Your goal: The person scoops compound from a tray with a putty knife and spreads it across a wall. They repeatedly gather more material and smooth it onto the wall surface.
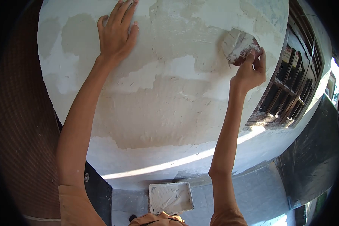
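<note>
Nearest the lens: orange sleeves point(75, 205) at the bottom edge, both bare forearms running up from them to the wall point(158, 105).

Left hand point(116, 32): fully open, fingers spread, palm flat against the plaster high on the left. It held nothing, just pressed on the surface.

Right hand point(250, 71): closed around the handle of a putty knife point(239, 47), fingers wrapped, thumb side toward the wall. The blade was smeared with whitish filler and lay flat on the wall, upper right, just beside the window frame point(286, 86). Hands were well apart, left slightly higher than right.

Wall was patchy: white filler bands over bare tan plaster, rough edges between them. A strip of sunlight crossed its lower part.

Below, on the tiled floor point(252, 188), a flat tray point(171, 197) coated in white filler sat close to the wall base, between the two arms as seen from above. Dark wooden window with louvres to the right of the knife. Brown woven-looking surface point(22, 124) along the left edge; could not tell what it was.
</note>
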Demonstrator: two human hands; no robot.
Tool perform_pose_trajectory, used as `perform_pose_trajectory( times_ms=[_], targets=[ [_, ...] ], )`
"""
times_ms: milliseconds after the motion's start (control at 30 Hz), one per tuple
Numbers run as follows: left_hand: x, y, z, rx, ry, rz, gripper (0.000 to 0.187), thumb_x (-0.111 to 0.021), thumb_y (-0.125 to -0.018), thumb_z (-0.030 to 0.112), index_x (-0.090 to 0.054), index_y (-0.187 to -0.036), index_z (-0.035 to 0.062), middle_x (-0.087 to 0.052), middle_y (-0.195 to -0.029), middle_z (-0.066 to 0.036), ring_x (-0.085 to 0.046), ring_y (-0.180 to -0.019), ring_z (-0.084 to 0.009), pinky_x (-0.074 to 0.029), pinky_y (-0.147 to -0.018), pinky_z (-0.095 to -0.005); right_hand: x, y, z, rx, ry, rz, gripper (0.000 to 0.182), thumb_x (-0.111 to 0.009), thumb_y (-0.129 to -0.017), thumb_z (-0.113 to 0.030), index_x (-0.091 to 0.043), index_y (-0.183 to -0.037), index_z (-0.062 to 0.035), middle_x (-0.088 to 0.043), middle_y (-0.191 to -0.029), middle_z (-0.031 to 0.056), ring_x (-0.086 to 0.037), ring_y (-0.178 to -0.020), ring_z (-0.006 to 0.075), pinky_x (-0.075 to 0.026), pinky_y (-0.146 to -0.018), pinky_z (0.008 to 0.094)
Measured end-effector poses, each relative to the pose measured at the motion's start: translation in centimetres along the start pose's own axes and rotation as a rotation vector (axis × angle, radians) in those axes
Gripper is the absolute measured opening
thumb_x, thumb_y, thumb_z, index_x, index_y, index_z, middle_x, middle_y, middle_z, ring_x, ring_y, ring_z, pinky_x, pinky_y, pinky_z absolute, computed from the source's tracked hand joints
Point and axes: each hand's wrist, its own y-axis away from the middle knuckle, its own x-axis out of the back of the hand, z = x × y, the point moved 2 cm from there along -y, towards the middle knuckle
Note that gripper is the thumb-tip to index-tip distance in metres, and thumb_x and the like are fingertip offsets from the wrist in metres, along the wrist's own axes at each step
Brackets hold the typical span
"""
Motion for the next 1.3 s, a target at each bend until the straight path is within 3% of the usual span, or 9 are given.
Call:
perform_pose_trajectory(
  times_ms=[167, 400, 600, 633, 667, 767, 867, 1133, 1300],
  targets=[
    [-0.2, -0.1, -0.2, -0.013, 0.025, -0.015, 0.061, -0.046, -0.083, 0.007, -0.038, -0.142, -0.0048, -0.038, -0.148, -0.018, -0.030, -0.141, -0.0318, -0.022, -0.110, -0.0513, -5.1, 5.7, -1.2, 0.098, 0.114, -0.445, 0.036, -0.062, -0.090, -0.006, -0.062, -0.126, 0.0004, -0.072, -0.091, 0.0136, -0.066, -0.076, 0.0134, -0.051, -0.071, 0.0250],
    [-0.2, 0.0, -0.2, 0.008, 0.062, -0.010, 0.062, -0.047, -0.082, 0.008, -0.039, -0.143, -0.0022, -0.038, -0.149, -0.017, -0.031, -0.142, -0.0311, -0.021, -0.110, -0.0519, 4.0, -1.9, 2.1, 0.025, 0.087, 0.143, 0.034, -0.054, -0.091, 0.003, -0.057, -0.124, 0.0095, -0.068, -0.105, 0.0226, -0.070, -0.081, 0.0222, -0.064, -0.063, 0.0331],
    [-0.1, -0.1, -0.8, -0.012, 0.059, -0.021, 0.063, -0.048, -0.082, 0.009, -0.039, -0.144, -0.0006, -0.038, -0.149, -0.016, -0.031, -0.142, -0.0308, -0.020, -0.109, -0.0537, -7.4, 7.4, -3.1, -0.053, -0.141, -0.432, 0.037, -0.063, -0.089, -0.005, -0.060, -0.125, 0.0051, -0.071, -0.094, 0.0158, -0.063, -0.074, 0.0119, -0.052, -0.068, 0.0257],
    [-0.2, -0.1, -0.8, -0.019, 0.055, -0.015, 0.063, -0.048, -0.082, 0.009, -0.039, -0.144, -0.0004, -0.038, -0.149, -0.016, -0.031, -0.142, -0.0307, -0.020, -0.109, -0.0540, -9.1, 8.0, -3.0, 0.141, -0.097, -0.441, 0.036, -0.063, -0.088, -0.005, -0.062, -0.123, 0.0050, -0.072, -0.090, 0.0155, -0.064, -0.072, 0.0140, -0.051, -0.071, 0.0289],
    [-0.3, -0.3, -0.8, -0.020, 0.056, -0.011, 0.063, -0.048, -0.082, 0.009, -0.039, -0.144, -0.0004, -0.038, -0.149, -0.016, -0.031, -0.142, -0.0307, -0.020, -0.109, -0.0540, -9.5, 7.9, -2.7, 0.124, -0.052, -0.470, 0.035, -0.066, -0.089, -0.008, -0.065, -0.124, -0.0018, -0.073, -0.097, 0.0148, -0.065, -0.088, 0.0141, -0.051, -0.079, 0.0269],
    [-0.2, 0.0, -1.2, -0.014, 0.063, -0.023, 0.063, -0.049, -0.083, 0.009, -0.038, -0.144, 0.0007, -0.037, -0.150, -0.015, -0.030, -0.142, -0.0302, -0.020, -0.108, -0.0545, -7.0, 4.4, -1.7, 0.173, 0.179, -0.249, 0.035, -0.062, -0.087, -0.005, -0.064, -0.120, 0.0059, -0.072, -0.082, 0.0151, -0.066, -0.069, 0.0165, -0.051, -0.068, 0.0303],
    [-0.2, 0.0, -0.9, -0.012, 0.091, -0.024, 0.064, -0.050, -0.083, 0.010, -0.038, -0.145, 0.0019, -0.036, -0.151, -0.014, -0.029, -0.142, -0.0302, -0.021, -0.107, -0.0541, -2.4, 0.7, -0.8, 0.088, 0.026, -0.048, 0.028, -0.055, -0.091, 0.001, -0.062, -0.117, 0.0096, -0.072, -0.090, 0.0150, -0.067, -0.067, 0.0154, -0.054, -0.056, 0.0277],
    [-0.6, -0.1, -1.2, 0.001, 0.060, -0.002, 0.062, -0.048, -0.084, 0.011, -0.040, -0.145, 0.0039, -0.038, -0.151, -0.012, -0.031, -0.142, -0.0287, -0.020, -0.107, -0.0560, -10.8, 8.8, -3.9, 0.111, 0.006, -0.524, 0.034, -0.065, -0.088, -0.010, -0.066, -0.121, -0.0034, -0.073, -0.091, 0.0142, -0.067, -0.078, 0.0152, -0.052, -0.076, 0.0280],
    [-0.5, -0.1, -1.2, 0.009, 0.095, -0.006, 0.062, -0.048, -0.084, 0.012, -0.040, -0.145, 0.0047, -0.038, -0.151, -0.012, -0.031, -0.142, -0.0291, -0.019, -0.107, -0.0567, -4.6, 2.2, -1.8, 0.102, 0.133, -0.125, 0.029, -0.057, -0.089, 0.000, -0.063, -0.117, 0.0073, -0.072, -0.090, 0.0169, -0.069, -0.072, 0.0190, -0.056, -0.060, 0.0299]
  ],
)
